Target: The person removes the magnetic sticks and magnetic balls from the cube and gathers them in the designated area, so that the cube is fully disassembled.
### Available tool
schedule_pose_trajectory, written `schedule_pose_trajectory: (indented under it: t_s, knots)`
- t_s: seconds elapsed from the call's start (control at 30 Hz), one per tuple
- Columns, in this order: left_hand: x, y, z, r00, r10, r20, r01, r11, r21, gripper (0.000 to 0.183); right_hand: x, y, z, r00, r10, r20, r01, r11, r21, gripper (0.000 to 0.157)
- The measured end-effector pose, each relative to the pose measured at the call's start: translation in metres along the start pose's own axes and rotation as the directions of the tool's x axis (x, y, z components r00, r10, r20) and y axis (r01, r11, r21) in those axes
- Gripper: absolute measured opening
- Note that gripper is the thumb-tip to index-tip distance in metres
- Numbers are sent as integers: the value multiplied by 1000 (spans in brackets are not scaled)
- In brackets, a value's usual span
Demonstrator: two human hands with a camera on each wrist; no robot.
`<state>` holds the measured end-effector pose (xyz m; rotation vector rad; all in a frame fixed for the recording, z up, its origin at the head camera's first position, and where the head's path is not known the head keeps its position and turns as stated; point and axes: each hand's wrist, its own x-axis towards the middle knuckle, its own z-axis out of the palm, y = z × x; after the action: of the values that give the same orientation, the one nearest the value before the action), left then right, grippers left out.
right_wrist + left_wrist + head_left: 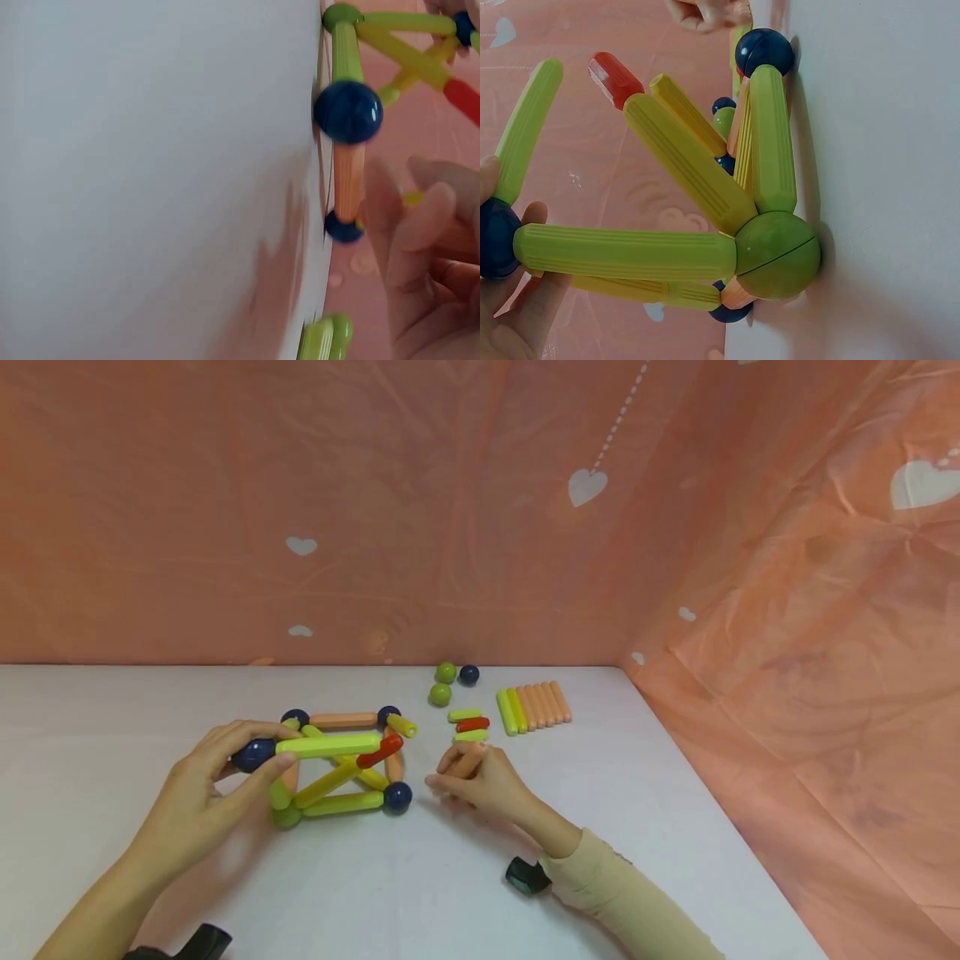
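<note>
My left hand (217, 777) pinches a navy ball (255, 755) at the raised corner of a magnetic stick-and-ball frame. A light green stick (327, 744) juts rightward from that ball; another green stick (626, 251) joins it to the green ball (778, 255) on the table. From the green ball, a yellow stick (690, 161) slants upward, tipped by a short red stick (616, 79). Navy balls sit at the other base corners, including the front right ball (397, 797). Right of the frame, my right hand (483, 781) hovers with loosely bent fingers; nothing shows clearly between them.
Behind the right hand lie short sticks, one a red stick (472, 724). Farther back are two green balls (440, 695) and a loose navy ball (469, 675). A row of green, yellow and peach sticks (542, 706) lies to the right. An orange cloth (450, 527) hangs behind the white table (637, 777).
</note>
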<state>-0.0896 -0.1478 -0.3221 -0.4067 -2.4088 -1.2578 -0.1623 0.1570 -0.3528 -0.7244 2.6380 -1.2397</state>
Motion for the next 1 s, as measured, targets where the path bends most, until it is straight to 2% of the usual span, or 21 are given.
schedule_pose_trajectory:
  t_s: [0.13,0.3,0.47,0.67,0.83,1.0]
  knots:
    - [0,0,0,1000,13,-3,-13,1000,-2,25,-7,11,-10,996,79,-28,-78,996,38,25]
    - [0,-1,-1,1000,8,-1,-8,1000,5,26,-13,22,-22,987,153,-49,-144,978,151,34]
    - [0,-1,-1,1000,12,-2,-12,1000,4,26,-17,32,-31,976,157,-149,-131,977,167,29]
    - [0,-1,-1,1000,15,-2,-15,1000,2,26,-21,41,-41,967,157,-203,-115,972,204,25]
    - [1,-2,0,1000,3,4,-3,1000,10,26,-24,49,-55,942,165,-293,-97,968,234,25]
    - [1,-2,1,1000,-4,10,4,1000,15,26,-25,59,-71,900,217,-378,-107,951,290,26]
